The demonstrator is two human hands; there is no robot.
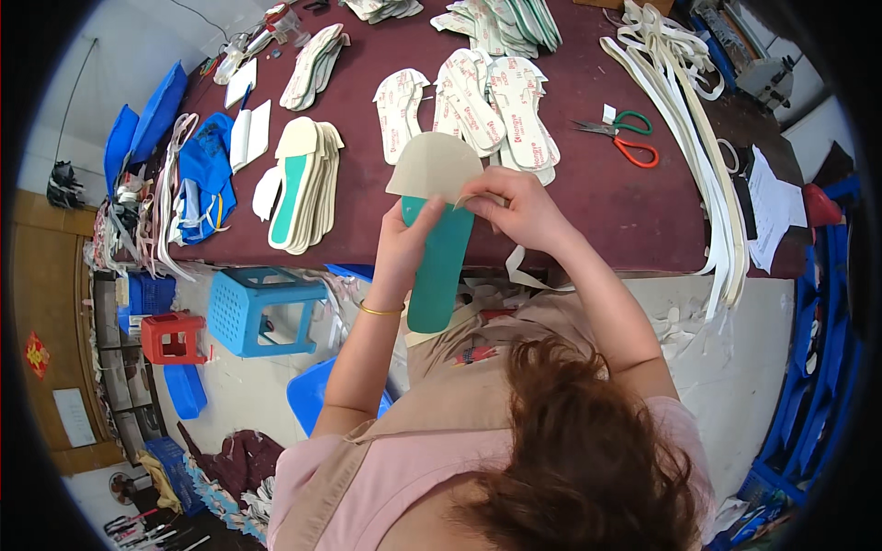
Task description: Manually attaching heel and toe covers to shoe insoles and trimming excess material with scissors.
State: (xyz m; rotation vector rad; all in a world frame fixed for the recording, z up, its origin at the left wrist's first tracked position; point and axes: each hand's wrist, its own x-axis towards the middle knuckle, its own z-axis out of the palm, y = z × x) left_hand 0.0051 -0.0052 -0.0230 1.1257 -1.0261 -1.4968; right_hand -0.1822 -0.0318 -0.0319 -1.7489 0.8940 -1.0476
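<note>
Left hand [401, 246] grips the teal insole [439, 266] at its left edge, holding it in the air over the near edge of the counter [625, 211], toe end pointing far. Right hand [520, 209] is closed in a pinch on the beige liner sheet [435, 165] at the toe, where it is partly lifted off the teal face; can't tell if it's going on or coming off.

Risks as I read them:
- Liner is held at one corner only. Uneven pull likely creases or tears it, or it lands skewed against the insole outline.
- Insole is unsupported below the left hand; the heel end hangs free and can flex, shifting alignment.
- Both hands are busy over the counter edge; a slip drops the insole to the floor among the scraps.
- Red-handled scissors [625, 138] lie to the right, well apart, and the stack of printed white insoles [496, 110] sits just beyond the hands; a sweep of the right hand could knock that stack.
</note>
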